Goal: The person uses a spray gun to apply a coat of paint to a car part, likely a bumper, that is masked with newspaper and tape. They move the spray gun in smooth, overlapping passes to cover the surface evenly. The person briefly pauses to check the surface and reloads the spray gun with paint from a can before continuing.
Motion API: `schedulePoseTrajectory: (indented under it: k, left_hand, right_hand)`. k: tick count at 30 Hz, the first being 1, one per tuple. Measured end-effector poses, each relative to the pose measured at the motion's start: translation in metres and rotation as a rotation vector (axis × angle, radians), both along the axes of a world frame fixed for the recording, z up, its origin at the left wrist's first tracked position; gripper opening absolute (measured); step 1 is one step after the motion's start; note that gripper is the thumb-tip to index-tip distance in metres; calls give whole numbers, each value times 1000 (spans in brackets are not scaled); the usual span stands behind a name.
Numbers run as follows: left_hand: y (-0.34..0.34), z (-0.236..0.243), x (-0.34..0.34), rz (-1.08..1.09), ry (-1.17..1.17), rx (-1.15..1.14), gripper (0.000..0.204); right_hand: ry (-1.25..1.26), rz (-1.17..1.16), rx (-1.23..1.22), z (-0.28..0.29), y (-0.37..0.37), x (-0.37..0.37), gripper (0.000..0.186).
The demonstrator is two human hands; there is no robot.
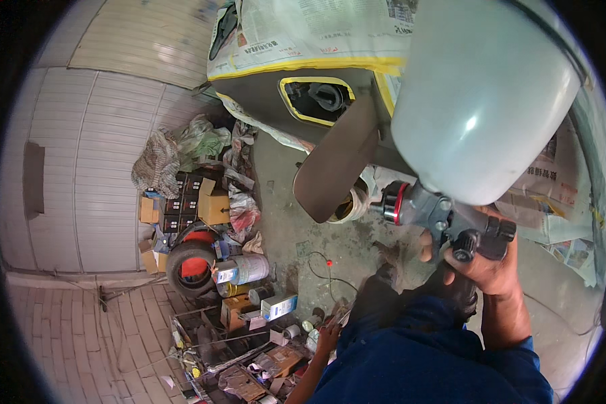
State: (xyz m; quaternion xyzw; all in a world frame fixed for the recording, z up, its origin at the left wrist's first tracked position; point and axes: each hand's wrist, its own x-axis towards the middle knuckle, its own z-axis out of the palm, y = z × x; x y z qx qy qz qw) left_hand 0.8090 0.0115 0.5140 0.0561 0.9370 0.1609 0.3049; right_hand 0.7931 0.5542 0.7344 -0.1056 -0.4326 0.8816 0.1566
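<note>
My right hand (488,266) is wrapped round the handle of a paint spray gun (444,219). A large pale grey paint cup (481,101) sits on top of the gun, filling the upper right. The gun's nozzle points left, toward a grey-brown flap (340,165) standing open from a car body panel (256,91) of like colour. Nozzle and flap look apart. Beside the flap, yellow masking tape rims a filler opening (320,99) with a dark cap inside. My left hand (326,337) hangs low by my side, small in view; its fingers are too unclear to read.
Newspaper masking (316,27) edged with yellow tape covers the car above. A bucket (352,204) stands behind the flap. To the left are a tyre (192,266), boxes (213,205), cans (249,269) and crumpled sheeting (202,145). A thin hose (330,276) lies on the concrete floor.
</note>
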Motion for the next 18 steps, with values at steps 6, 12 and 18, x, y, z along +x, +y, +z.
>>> schedulePoseTrajectory:
  k: [6, 12, 18]
  left_hand:
    - [-15, -7, 1, 72, -60, 20, 27]
    - [-9, 12, 2, 76, -80, -23, 31]
    - [2, 26, 6, 265, -160, -56, 44]
  right_hand:
    - [72, 95, 118, -7, -2, 2, 40]
    - [76, 192, 13, -19, 9, 7, 72]
    - [153, 141, 26, -19, 12, 4, 69]
